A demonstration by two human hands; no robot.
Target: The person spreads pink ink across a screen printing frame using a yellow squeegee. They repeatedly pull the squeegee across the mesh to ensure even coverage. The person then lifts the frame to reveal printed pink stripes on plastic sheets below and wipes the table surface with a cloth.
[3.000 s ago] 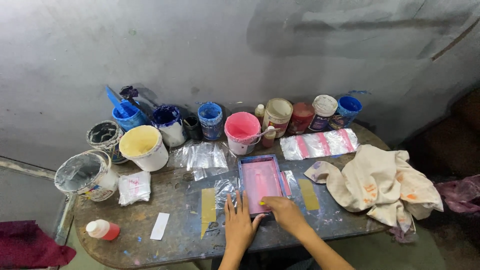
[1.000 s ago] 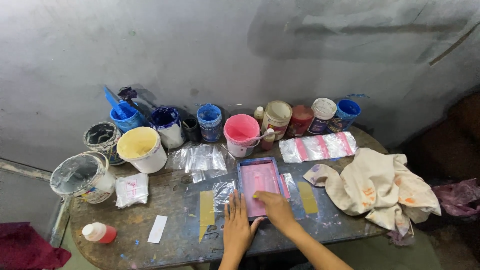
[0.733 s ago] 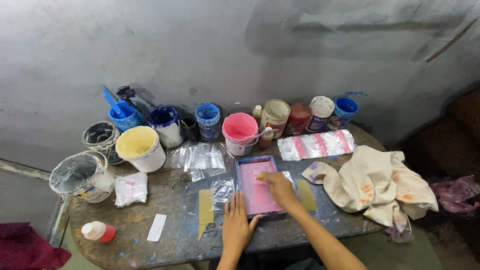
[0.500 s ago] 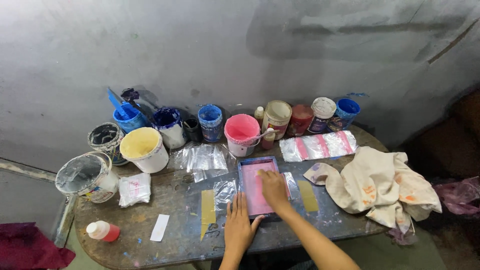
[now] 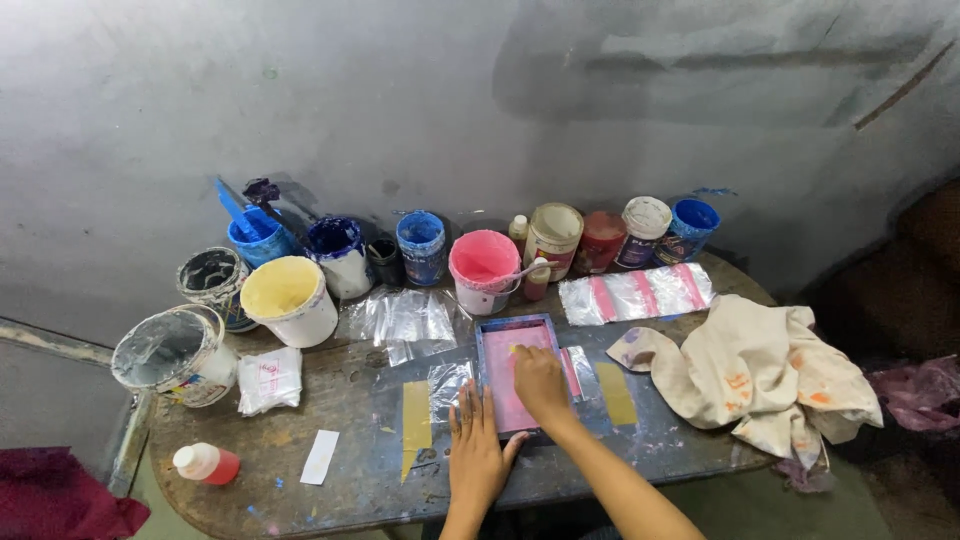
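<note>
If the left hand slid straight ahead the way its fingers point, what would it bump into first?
The left hand points away across the table. It would probably first reach the clear plastic sheets, then the pink tub behind them; depth is hard to judge.

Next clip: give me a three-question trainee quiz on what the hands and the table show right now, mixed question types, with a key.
1. True or false: the right hand rests on the pink screen of the small framed screen.
2. Multiple choice: the left hand lies A) flat on the table beside the frame, B) inside the yellow paint tub, C) on the cream cloth.
3. Fill in: the tub directly behind the frame, with a stirrer in it, holds ____ paint.

Key: 1 true. 2 A. 3 pink, the pink paint tub.
</note>
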